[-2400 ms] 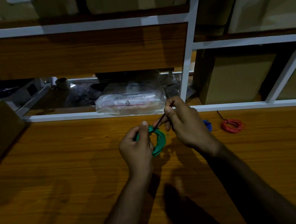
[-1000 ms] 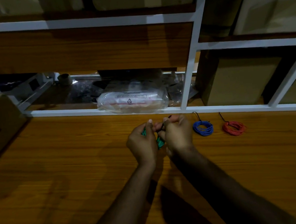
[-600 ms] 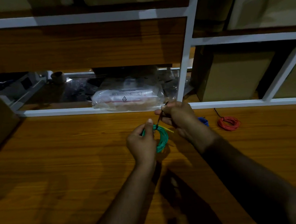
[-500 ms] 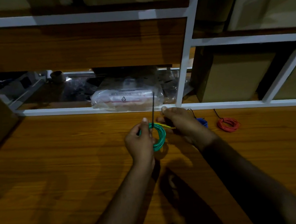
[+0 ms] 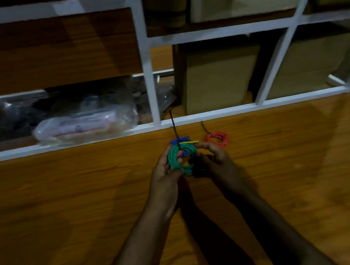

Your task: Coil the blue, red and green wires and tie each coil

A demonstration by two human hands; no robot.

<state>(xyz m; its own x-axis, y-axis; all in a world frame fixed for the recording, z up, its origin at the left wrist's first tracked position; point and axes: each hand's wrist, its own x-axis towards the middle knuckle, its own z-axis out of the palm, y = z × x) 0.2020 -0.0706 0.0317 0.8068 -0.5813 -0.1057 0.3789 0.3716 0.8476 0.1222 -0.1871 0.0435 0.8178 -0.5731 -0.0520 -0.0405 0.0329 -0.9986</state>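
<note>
Both hands hold the green wire coil (image 5: pixel 176 160) upright above the wooden table (image 5: pixel 69 208). My left hand (image 5: pixel 164 174) grips its left side, my right hand (image 5: pixel 212 160) its right side. A thin black tie (image 5: pixel 174 126) sticks up from the top of the coil, and a short yellow-green wire end (image 5: pixel 190 142) points right. The blue coil (image 5: pixel 178 141) lies on the table just behind the green one, mostly hidden. The red coil (image 5: pixel 217 139) lies to the right with its own black tie tail.
A white shelf frame (image 5: pixel 149 74) runs along the table's far edge. Behind it sit a clear plastic bag (image 5: pixel 84 123) and cardboard boxes (image 5: pixel 218 78).
My right hand let go of the black tie's tail and came down onto the coil's right side. The view has swung to the right.
</note>
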